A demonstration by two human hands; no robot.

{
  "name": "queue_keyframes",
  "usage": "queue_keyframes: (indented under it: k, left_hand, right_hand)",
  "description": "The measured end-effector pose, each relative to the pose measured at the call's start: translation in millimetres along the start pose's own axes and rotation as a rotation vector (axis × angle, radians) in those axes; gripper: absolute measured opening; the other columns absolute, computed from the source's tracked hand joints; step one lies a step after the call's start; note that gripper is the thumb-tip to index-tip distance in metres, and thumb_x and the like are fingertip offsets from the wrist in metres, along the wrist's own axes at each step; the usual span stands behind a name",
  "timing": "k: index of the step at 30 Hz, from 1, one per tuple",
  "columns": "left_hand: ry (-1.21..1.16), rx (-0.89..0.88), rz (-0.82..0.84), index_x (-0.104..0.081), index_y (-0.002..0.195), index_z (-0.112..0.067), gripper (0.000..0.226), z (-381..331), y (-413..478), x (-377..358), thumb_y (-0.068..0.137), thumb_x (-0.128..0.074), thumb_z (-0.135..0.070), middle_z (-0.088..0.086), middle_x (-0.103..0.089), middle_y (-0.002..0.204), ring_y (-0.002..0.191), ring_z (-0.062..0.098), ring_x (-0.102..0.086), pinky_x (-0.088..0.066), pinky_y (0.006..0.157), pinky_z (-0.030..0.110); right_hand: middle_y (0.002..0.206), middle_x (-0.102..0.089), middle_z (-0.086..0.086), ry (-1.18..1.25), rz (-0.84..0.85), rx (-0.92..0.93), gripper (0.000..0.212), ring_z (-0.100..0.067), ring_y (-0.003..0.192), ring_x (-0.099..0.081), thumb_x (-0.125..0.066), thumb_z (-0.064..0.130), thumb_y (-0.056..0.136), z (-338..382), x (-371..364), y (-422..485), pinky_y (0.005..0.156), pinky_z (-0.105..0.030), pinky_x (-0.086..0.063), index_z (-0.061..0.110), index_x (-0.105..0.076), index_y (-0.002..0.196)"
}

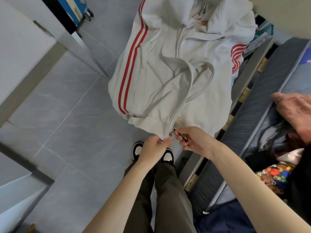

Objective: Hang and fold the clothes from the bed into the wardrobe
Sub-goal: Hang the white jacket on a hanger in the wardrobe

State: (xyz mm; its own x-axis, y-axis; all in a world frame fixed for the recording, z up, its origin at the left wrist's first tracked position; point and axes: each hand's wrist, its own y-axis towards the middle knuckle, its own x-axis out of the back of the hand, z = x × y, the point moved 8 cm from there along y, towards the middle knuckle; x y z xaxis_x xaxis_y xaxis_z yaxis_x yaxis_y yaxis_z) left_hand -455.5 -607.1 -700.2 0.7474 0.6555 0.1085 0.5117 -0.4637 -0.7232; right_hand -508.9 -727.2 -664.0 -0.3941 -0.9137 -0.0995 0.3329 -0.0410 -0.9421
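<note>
A white zip jacket (pixel 161 68) with red stripes down its sleeves hangs spread out in front of me, above the grey tiled floor. My left hand (pixel 155 149) pinches the jacket's bottom hem beside the zip end. My right hand (pixel 193 139) pinches the dark zip puller (pixel 180 135) at the hem. The jacket's front stands open along the zip, its collar end high in the frame and partly out of view.
A bed (pixel 272 101) with a dark grey mattress runs along the right, with dark clothes and a colourful printed garment (pixel 276 175) on it. Another person's hand (pixel 296 113) reaches in over the bed. White wardrobe panels (pixel 25 47) stand at left. A blue suitcase (pixel 75 9) stands at the top left.
</note>
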Motion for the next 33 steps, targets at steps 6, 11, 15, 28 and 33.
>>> queue_keyframes:
  k: [6, 11, 15, 28, 33]
  left_hand:
    - [-0.146, -0.051, -0.105, -0.065, 0.101, -0.014, 0.024, -17.2, -1.0, 3.7, 0.091, -0.061, -0.036, 0.002, -0.070, 0.095, 0.092, 0.011, -0.064, -0.049, 0.081, 0.024]
    - [-0.222, -0.155, -0.051, -0.069, 0.102, -0.011, 0.018, -29.3, -4.5, -0.8, 0.090, -0.065, -0.024, 0.000, -0.073, 0.094, 0.092, 0.009, -0.068, -0.052, 0.082, 0.020]
    - [-0.124, -0.149, -0.042, -0.065, 0.101, -0.012, 0.016, -26.1, -5.0, -1.4, 0.091, -0.064, -0.024, 0.004, -0.071, 0.095, 0.092, 0.011, -0.066, -0.051, 0.079, 0.021]
    - [0.061, 0.056, 0.130, -0.064, 0.108, -0.011, 0.030, 34.3, -24.9, -20.9, 0.091, -0.062, -0.036, 0.003, -0.069, 0.102, 0.097, 0.012, -0.064, -0.052, 0.091, 0.029]
    - [0.485, 0.150, 0.100, -0.069, 0.085, -0.006, 0.053, 20.3, -8.4, -8.7, 0.094, -0.045, -0.052, 0.006, -0.071, 0.086, 0.084, 0.021, -0.065, -0.052, 0.086, 0.039]
  right_hand:
    - [0.054, -0.025, 0.004, -0.089, 0.041, -0.022, 0.031, -0.012, 0.050, -0.023, -0.038, 0.015, 0.099, 14.2, -0.6, -6.1, 0.050, -0.022, -0.025, 0.017, -0.045, 0.069]
    - [0.050, -0.024, 0.005, -0.069, 0.077, -0.027, 0.034, -0.011, 0.049, -0.020, -0.035, 0.015, 0.099, 17.8, 4.6, -8.9, 0.050, -0.022, -0.021, 0.018, -0.039, 0.066]
    - [0.052, -0.025, 0.006, 0.016, 0.059, -0.020, 0.033, -0.009, 0.047, -0.022, -0.041, 0.015, 0.100, 13.5, 5.4, -4.9, 0.052, -0.023, -0.021, 0.016, -0.045, 0.067]
    - [0.053, -0.029, 0.007, 0.441, 0.013, 0.133, 0.032, -0.010, 0.049, -0.024, -0.041, 0.020, 0.099, 47.8, 33.9, -14.2, 0.050, -0.020, -0.021, 0.019, -0.042, 0.067]
    - [0.055, -0.029, 0.005, 0.076, -0.031, 0.155, 0.032, -0.012, 0.052, -0.023, -0.038, 0.023, 0.102, 47.5, 19.0, -16.6, 0.054, -0.024, -0.023, 0.018, -0.044, 0.071]
